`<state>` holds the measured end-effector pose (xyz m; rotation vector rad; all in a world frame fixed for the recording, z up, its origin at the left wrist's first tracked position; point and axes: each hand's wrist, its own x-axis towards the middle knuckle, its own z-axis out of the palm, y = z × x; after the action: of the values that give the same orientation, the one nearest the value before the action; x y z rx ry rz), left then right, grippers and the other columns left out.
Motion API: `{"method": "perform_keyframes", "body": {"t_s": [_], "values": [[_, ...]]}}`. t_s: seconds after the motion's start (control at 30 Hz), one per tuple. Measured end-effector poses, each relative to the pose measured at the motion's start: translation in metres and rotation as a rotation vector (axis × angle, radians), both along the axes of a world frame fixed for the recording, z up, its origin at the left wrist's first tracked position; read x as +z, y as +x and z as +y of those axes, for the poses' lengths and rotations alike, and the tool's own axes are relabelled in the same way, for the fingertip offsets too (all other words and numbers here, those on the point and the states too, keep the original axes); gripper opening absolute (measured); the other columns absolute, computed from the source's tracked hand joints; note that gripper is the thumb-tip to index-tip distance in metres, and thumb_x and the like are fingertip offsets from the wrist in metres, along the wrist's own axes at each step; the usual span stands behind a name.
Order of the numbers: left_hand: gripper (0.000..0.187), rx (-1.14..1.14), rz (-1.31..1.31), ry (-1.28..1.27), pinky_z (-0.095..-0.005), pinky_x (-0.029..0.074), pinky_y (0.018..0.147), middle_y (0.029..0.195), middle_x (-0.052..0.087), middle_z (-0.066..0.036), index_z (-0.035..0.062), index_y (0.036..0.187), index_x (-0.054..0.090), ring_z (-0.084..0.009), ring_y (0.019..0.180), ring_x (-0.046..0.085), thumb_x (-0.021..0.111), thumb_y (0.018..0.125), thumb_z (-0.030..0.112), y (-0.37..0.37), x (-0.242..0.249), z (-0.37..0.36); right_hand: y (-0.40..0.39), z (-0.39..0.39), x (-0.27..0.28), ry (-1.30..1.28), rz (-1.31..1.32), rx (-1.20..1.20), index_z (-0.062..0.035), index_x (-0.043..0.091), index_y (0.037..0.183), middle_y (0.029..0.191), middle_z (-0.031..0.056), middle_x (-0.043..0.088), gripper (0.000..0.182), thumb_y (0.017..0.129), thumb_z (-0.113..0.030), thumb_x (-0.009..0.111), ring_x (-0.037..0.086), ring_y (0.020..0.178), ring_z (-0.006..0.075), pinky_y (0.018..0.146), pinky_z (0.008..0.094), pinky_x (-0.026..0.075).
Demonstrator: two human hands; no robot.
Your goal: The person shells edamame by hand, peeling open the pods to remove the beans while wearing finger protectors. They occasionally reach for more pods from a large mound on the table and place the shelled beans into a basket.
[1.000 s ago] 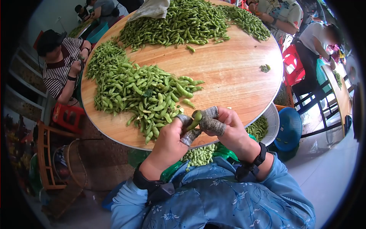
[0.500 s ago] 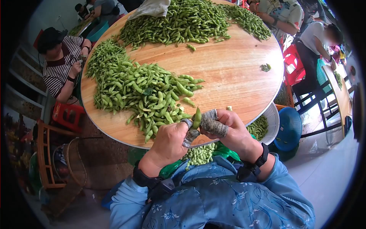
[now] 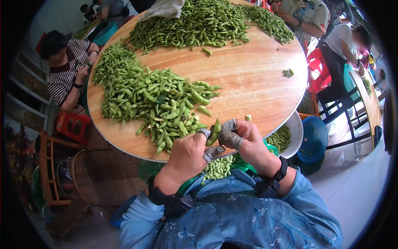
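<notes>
One person in a striped shirt [image 3: 66, 81] sits just left of the round, pale wooden table [image 3: 248, 83], near a red plastic stool [image 3: 74, 124]. On the left part of the table spreads a broad heap of green, unopened-looking pods [image 3: 157, 108]; a second, deeper heap of green pods [image 3: 190, 29] lies at its far side, partly under a whitish cloth [image 3: 163, 9]. Judging by those two heaps, much is left.

At the table's near edge, your left hand [image 3: 184, 155] is mostly curled, one grey-sleeved fingertip against a plump green pod [image 3: 214, 132] and another sleeved digit spread below it; you cannot tell from here whether it grips alone. The pod stands tilted between your hands and looks whole, so this one seems unfinished. Below that edge, a pile of pale green loose beans [image 3: 217, 168] shows what is done. Your right hand [image 3: 253, 145] is nearly closed, its grey-sleeved tips pinching the pod's right side.

Right of the table's near edge, a white perforated basket [image 3: 295, 135] holds green pods or husks [image 3: 282, 139], too small to tell which, beside a blue plastic basin [image 3: 314, 139].
</notes>
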<state>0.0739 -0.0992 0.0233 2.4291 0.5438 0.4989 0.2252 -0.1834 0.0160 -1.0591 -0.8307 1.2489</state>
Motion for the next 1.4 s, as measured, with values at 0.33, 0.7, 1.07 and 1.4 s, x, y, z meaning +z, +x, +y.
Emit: {"method": "perform_keyframes", "body": {"t_s": [0.33, 0.7, 1.07, 1.4], "values": [[0.014, 0.134, -0.400, -0.429, -0.0302, 0.041, 0.048, 0.062, 0.054, -0.009, 0.0024, 0.081, 0.053, -0.0214, 0.053, 0.052, 0.054, 0.082, 0.016, 0.001, -0.023, -0.013, -0.004, -0.004, -0.019, 0.092, 0.072, 0.053, 0.0007, 0.056, 0.089, 0.079, -0.0004, 0.056, 0.015, 0.083, -0.013, 0.056, 0.050, 0.072, 0.0055, 0.065, 0.0196, 0.041], [0.019, 0.026, -0.332, -0.995, -0.0167, 0.030, 0.045, 0.065, 0.050, 0.003, 0.0023, 0.086, 0.056, -0.0034, 0.051, 0.041, 0.047, 0.088, 0.019, 0.004, -0.010, -0.012, 0.005, -0.004, -0.014, 0.066, 0.000, 0.107, 0.0011, 0.055, 0.089, 0.082, 0.0008, 0.058, 0.013, 0.083, -0.011, 0.055, 0.053, 0.076, 0.0073, 0.068, 0.0222, 0.044], [0.010, 0.044, -0.236, -0.487, -0.0281, 0.042, 0.054, 0.063, 0.057, -0.014, -0.0045, 0.080, 0.053, -0.0150, 0.057, 0.054, 0.053, 0.077, 0.005, -0.004, -0.008, -0.018, -0.002, -0.009, -0.009, 0.095, -0.193, 0.073, 0.0017, 0.055, 0.077, 0.065, 0.0052, 0.057, 0.009, 0.077, -0.007, 0.059, 0.054, 0.060, 0.0120, 0.056, 0.0268, 0.043], [0.015, 0.118, -0.233, -0.636, -0.0311, 0.039, 0.052, 0.059, 0.051, -0.018, -0.0049, 0.082, 0.052, -0.0214, 0.053, 0.049, 0.042, 0.072, 0.000, -0.006, -0.021, -0.021, -0.003, -0.013, -0.001, 0.322, -0.935, -0.028, 0.0011, 0.051, 0.070, 0.059, 0.0164, 0.050, 0.011, 0.068, -0.003, 0.061, 0.050, 0.051, 0.0282, 0.048, 0.0332, 0.039]]}}
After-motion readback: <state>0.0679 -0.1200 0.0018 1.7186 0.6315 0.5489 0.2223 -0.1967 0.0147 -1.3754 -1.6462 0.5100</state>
